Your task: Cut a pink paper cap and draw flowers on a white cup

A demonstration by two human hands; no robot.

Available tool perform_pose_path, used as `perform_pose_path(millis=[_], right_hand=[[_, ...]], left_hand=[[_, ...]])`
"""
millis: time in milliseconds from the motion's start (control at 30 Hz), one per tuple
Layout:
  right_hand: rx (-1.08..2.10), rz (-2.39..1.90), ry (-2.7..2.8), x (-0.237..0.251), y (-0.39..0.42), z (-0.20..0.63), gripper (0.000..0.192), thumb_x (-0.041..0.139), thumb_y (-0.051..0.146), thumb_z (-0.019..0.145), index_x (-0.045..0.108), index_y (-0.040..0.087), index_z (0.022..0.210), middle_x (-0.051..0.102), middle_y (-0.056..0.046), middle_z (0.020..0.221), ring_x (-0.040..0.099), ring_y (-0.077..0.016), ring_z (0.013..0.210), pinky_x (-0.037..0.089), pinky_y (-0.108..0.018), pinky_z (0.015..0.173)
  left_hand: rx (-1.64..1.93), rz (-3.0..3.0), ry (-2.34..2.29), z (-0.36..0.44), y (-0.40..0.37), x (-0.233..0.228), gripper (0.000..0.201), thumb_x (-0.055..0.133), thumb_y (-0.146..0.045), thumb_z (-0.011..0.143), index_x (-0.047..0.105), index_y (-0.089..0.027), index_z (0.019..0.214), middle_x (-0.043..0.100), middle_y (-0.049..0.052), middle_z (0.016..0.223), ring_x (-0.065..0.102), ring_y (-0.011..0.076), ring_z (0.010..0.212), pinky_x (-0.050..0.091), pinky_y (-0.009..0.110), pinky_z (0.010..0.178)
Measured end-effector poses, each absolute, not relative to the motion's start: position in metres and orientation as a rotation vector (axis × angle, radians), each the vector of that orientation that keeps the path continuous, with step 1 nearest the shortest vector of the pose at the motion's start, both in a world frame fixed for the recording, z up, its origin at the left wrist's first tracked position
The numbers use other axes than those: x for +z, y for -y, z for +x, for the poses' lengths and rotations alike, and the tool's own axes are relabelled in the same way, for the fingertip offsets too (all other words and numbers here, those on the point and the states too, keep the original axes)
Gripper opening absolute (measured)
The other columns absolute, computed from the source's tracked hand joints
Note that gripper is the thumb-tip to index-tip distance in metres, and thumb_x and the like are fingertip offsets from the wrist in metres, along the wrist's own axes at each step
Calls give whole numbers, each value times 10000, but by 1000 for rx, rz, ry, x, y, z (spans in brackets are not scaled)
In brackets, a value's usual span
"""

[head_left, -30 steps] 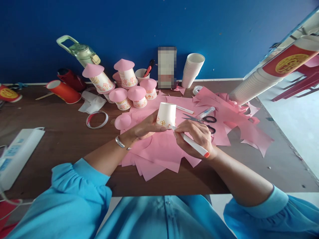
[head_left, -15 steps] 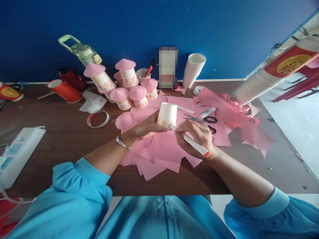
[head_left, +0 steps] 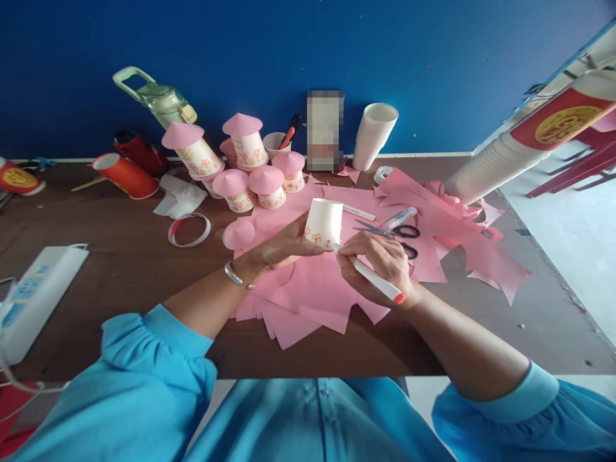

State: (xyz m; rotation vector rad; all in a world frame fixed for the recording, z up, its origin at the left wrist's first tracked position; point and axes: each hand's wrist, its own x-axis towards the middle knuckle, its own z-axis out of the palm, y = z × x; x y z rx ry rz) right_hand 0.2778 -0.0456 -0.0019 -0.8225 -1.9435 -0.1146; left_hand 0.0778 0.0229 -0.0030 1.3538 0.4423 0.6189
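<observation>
Marker in R hand still at cup edge, same as prev.

Pinks, whites and reds against a deep blue wall

The cup is white, with orange and ochre-yellow flowers along its lower part; the marker is white with an orange-red end; the paper sheets are plain pink; the cone roofs are the same pink, above white decorated cups patterned with pink, orange and yellow flowers; the scissors show grey blades and black handles; the shorter cup stack is plain white; the longer cup stack is white, ending in red with a round yellow design; the sleeves are bright blue.
</observation>
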Motion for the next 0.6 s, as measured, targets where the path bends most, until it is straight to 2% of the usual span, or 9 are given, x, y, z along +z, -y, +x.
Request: perform_pose_path(millis=[100,233,433,600], right_hand=[[-118,-831,1955,-2,46,278,230,606,29,899,566,251,946,687,37,744,686,-126,612,538,-251,535],[-101,-814,1947,-1,46,278,247,618,14,889,561,246,955,685,32,751,682,-128,613,524,-251,523],[-102,-807,1948,0,46,278,265,629,-2,879,555,241,956,678,29,751,676,-127,615,512,-249,520],[-110,-814,1937,-2,46,278,249,623,12,893,557,244,955,680,34,746,674,-122,612,513,-244,518]], left_hand=[[631,1347,-442,77,-23,-5,634,911,-634,707,698,-235,1151,707,77,1172,636,291,1138,521,410,937],[648,1359,-420,76,-23,-7,590,883,-622,757,683,-233,1153,701,77,1147,637,284,1113,518,413,933],[621,1351,-459,76,-24,-9,496,891,-464,798,652,-222,1159,706,65,1104,639,263,1070,509,398,918],[616,1309,-458,77,-26,-12,486,910,-418,773,641,-226,1129,693,46,1068,637,246,1017,505,382,893]])
